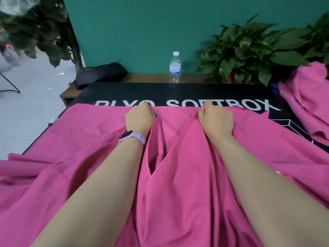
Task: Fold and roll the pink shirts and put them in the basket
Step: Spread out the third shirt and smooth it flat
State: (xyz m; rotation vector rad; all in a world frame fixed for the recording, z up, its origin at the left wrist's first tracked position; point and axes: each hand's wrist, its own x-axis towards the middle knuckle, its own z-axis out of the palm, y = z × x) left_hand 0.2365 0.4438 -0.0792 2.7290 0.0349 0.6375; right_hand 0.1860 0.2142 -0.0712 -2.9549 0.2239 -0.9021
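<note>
Both hands at the far edge of 1 pink shirt (178, 175): left hand (139, 120) and right hand (216, 120), fingers curled, each gripping bunched fabric on the black mat (178, 91).

Water bottle (175, 67), potted plant (243, 50), black bag (101, 73)

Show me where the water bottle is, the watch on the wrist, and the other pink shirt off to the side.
water bottle (175, 67): head view, on its label, mid-body.
watch (126, 136): head view, on its dark face, left wrist.
second pink shirt (302, 102): head view, on the middle of the crumpled fabric at the right edge.
</note>
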